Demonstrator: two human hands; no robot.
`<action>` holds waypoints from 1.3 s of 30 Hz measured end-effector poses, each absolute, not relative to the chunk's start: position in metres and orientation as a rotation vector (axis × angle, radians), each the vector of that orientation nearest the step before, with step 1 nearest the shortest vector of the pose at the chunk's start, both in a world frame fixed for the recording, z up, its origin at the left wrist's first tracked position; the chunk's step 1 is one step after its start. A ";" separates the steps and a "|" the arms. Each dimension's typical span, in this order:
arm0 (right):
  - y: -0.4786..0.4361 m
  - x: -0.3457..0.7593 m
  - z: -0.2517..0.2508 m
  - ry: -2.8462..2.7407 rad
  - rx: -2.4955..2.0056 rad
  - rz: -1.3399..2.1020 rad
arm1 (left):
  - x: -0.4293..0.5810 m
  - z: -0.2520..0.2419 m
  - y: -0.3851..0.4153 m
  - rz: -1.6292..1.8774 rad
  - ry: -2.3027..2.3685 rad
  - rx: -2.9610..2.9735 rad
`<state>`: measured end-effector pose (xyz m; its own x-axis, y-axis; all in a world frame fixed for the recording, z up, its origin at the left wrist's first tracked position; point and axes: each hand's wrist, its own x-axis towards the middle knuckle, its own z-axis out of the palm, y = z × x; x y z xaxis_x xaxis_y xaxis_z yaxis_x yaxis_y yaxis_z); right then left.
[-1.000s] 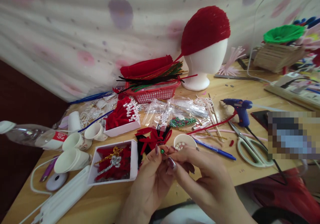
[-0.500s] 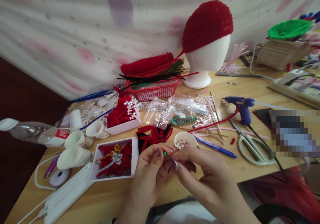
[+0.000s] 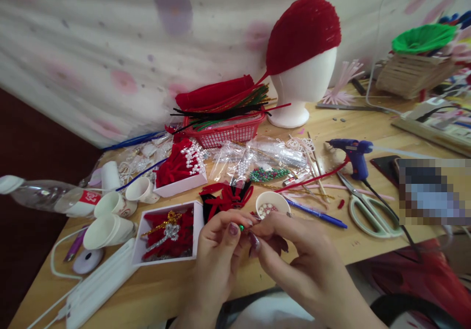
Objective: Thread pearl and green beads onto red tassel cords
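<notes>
A small shiny green bead [image 3: 241, 227] sits at the fingertips of my left hand [image 3: 217, 255], which is closed in a pinch. My right hand [image 3: 300, 250] meets it from the right, thumb and fingers pressed together; whatever lies between them is hidden by the fingers. Just behind my hands stands a paper cup [image 3: 275, 197] with pearly beads in it. Red and black fuzzy strips [image 3: 230, 196] lie behind my left hand. Left of that hand is a white box [image 3: 199, 228] holding red fuzzy pieces with gold and silver ones on top.
A blue glue gun [image 3: 356, 153], scissors [image 3: 371, 216] and a blue pen [image 3: 320, 215] lie to the right. Behind are a red basket [image 3: 228, 135] and a white foam head [image 3: 305, 84] wearing a red cap. Paper cups [image 3: 106, 231] and a plastic bottle [image 3: 47, 194] are at left.
The view has shifted slightly, so the table things sit a little farther left and higher. My hands keep nearly the same pose around the green bead.
</notes>
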<state>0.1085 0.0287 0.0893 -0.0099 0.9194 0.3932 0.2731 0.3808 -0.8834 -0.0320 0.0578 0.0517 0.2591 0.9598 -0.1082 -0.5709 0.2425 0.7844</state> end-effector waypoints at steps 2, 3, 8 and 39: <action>0.029 0.109 0.090 -1.538 -1.107 0.751 | -0.034 0.050 0.058 1.151 0.666 0.709; 0.029 0.108 0.090 -1.538 -1.102 0.762 | -0.034 0.049 0.058 1.148 0.667 0.708; 0.027 0.108 0.088 -1.530 -1.085 0.808 | -0.034 0.051 0.057 1.165 0.682 0.720; 0.026 0.122 0.061 -1.614 -1.036 0.736 | -0.046 0.057 0.057 1.423 0.873 1.864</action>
<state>0.1224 0.0261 0.0613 -0.0922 0.8976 0.4311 0.2628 0.4395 -0.8589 -0.0457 0.0570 0.0572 0.1974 0.8077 0.5556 0.1286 -0.5832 0.8021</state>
